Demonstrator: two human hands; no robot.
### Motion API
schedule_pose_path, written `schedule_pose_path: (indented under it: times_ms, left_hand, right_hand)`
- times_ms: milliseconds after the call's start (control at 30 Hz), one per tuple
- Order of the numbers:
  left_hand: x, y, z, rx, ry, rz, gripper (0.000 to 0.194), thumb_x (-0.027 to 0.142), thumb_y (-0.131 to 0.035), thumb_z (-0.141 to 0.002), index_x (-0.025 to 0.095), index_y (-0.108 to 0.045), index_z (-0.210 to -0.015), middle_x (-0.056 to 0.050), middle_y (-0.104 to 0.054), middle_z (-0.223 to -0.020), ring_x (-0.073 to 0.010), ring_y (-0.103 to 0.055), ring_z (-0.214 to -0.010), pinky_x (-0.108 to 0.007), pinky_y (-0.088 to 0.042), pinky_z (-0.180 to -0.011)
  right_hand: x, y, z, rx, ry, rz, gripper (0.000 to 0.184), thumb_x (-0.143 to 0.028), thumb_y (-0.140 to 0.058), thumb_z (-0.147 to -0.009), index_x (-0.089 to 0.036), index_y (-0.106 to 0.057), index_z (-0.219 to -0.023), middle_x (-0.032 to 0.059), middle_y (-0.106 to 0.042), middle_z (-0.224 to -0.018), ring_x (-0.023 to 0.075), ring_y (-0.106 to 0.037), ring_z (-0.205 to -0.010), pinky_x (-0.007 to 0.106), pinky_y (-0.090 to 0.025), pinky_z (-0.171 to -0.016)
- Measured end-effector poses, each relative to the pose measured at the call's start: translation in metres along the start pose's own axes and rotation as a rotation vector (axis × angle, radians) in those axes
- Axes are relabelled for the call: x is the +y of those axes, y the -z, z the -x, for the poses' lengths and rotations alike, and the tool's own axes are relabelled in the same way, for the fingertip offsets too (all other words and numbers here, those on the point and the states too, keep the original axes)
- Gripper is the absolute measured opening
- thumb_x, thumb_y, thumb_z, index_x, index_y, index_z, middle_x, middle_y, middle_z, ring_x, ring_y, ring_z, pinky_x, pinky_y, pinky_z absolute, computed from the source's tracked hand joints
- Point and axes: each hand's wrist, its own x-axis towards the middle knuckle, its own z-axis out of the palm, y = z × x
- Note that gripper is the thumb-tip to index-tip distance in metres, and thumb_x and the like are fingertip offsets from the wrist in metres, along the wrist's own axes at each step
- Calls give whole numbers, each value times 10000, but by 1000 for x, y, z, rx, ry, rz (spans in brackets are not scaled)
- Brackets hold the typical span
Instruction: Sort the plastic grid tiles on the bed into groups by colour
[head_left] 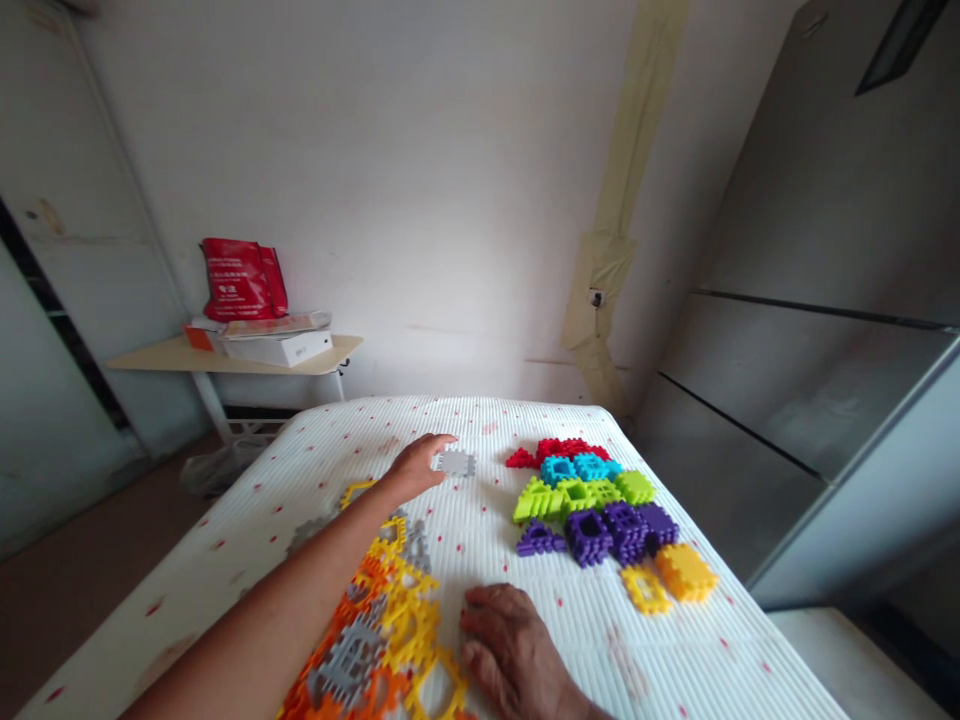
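Left hand (420,466): thumb and fingers pinch the left edge of the gray tile (457,463), at the middle of the white spotted cover (480,545). Right hand (514,645): palm down, fingers slightly curled, beside the yellow pieces (409,625); grip cannot be determined. Purple blocks (626,532) stand right of both hands.

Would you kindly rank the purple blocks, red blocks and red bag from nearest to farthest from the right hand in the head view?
1. Purple blocks, ahead and right of the right hand.
2. Red blocks, beyond the purple ones.
3. Red bag, at the far left.
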Motion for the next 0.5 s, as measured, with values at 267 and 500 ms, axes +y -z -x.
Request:
schedule_pose_path:
  times_ms: [267, 500]
  left_hand:
    - [-29, -42, -26, -5, -42, -21, 428, 207, -628, -778, 161, -510, -1187, -83, -573, -1155, -216, -566, -1019, -433, -456, -885]
    - [-34, -44, -27, -32, -39, -53, 432, 281, -601, -821, 172, -487, -1224, -88, -562, -1178, -226, -556, -1047, -458, -449, -903]
  right_hand:
    - [9, -9, -1, 53, 79, -13, 266, -353, -419, -896, -202, -624, -973, 78, -649, -1010, 198, -573, -911, 340, -447, -826]
    - [9, -11, -1, 48, 48, -16, 243, -349, -446, -882, -210, -626, -967, 60, -647, -1015, 194, -564, -914, 343, -431, -826]
